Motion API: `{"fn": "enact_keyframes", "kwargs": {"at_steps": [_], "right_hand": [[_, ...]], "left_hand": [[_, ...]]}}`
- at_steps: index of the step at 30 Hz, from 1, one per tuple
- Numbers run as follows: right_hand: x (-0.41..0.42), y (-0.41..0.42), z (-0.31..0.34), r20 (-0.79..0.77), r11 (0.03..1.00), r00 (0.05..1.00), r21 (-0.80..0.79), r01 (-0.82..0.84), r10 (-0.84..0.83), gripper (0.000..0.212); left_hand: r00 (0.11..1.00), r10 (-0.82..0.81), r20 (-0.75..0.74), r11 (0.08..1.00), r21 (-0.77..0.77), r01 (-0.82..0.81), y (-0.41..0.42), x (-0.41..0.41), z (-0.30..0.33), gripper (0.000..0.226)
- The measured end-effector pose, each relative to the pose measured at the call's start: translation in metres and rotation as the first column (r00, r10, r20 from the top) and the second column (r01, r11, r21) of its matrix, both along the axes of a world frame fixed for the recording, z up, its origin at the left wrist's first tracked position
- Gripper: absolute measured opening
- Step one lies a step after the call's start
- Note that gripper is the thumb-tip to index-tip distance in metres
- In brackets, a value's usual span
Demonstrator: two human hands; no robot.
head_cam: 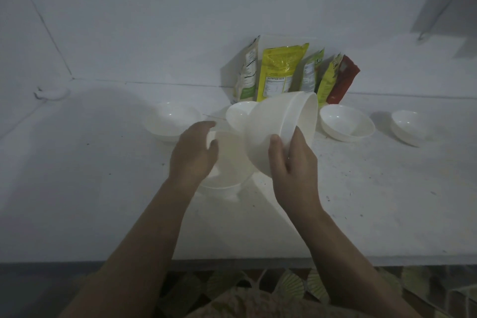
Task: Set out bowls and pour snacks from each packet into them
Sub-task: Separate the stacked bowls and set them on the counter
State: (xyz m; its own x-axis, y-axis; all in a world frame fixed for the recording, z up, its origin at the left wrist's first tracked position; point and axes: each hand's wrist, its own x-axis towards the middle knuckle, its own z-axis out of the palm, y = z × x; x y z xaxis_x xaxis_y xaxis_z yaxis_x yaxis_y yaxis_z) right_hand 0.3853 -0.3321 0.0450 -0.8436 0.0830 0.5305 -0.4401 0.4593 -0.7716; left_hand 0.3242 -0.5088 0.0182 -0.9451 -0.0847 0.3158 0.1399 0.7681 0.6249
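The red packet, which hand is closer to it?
Right. The right hand, holding stacked bowls, is below and slightly left of the red packet; the left hand is farther left.

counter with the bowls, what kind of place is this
Probably a home kitchen: a pale counter against a bare wall, white bowls set out on it, and snack packets leaning at the back.

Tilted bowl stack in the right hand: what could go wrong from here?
1. The right hand grips the tilted bowl stack near its rim only, so the nested bowls could slide apart.
2. The stack hangs over the bowl that the left hand touches; a slip could knock them together.
3. The packets lean on the wall close behind and could topple.
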Motion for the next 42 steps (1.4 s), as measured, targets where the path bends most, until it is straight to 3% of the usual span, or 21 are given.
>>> {"fn": "enact_keyframes", "kwargs": {"at_steps": [3,5,8,12,16,20,24,29,36,42], "right_hand": [[-0.004,0.012,0.004,0.022,0.998,1.0,-0.056,0.013,-0.011,0.024],[-0.006,0.024,0.007,0.029,0.994,1.0,-0.105,0.007,-0.004,0.022],[-0.009,0.046,0.006,0.025,0.986,0.999,-0.166,0.032,-0.028,0.021],[-0.01,0.079,0.002,0.055,0.968,0.995,-0.236,0.089,-0.078,0.028],[-0.012,0.125,0.002,0.095,0.964,0.995,-0.262,0.048,-0.024,0.036],[-0.019,0.171,0.005,0.128,0.968,0.991,-0.252,0.004,0.029,0.038],[-0.025,0.21,0.001,0.145,0.967,0.982,-0.241,-0.083,0.12,0.038],[-0.032,0.246,-0.005,0.12,0.983,0.978,-0.089,-0.161,0.171,0.038],[-0.044,0.273,-0.012,-0.037,0.978,0.99,0.165,-0.129,0.137,0.025],[-0.035,0.277,-0.028,-0.176,0.968,0.984,0.237,0.08,-0.038,0.033]], "left_hand": [[0.966,-0.165,-0.2,0.976,0.109,0.189,0.046,0.007,0.024,0.037],[0.927,-0.284,-0.244,0.929,0.171,0.329,0.072,0.011,0.033,0.039],[0.881,-0.428,-0.202,0.857,0.217,0.467,0.104,0.013,0.036,0.045],[0.859,-0.495,-0.126,0.824,0.246,0.511,0.141,0.015,0.032,0.05],[0.838,-0.54,-0.083,0.791,0.291,0.538,0.18,0.012,0.037,0.057],[0.873,-0.486,-0.032,0.835,0.278,0.475,0.223,0.01,0.046,0.07],[0.92,-0.386,-0.064,0.891,0.234,0.39,0.261,0.012,0.051,0.064],[0.954,-0.289,-0.082,0.929,0.217,0.3,0.291,0.013,0.044,0.06],[0.987,-0.09,-0.134,0.933,0.334,0.131,0.322,0.012,0.029,0.058],[0.996,-0.007,-0.093,0.902,0.429,0.047,0.333,0.012,0.022,0.051]]}}
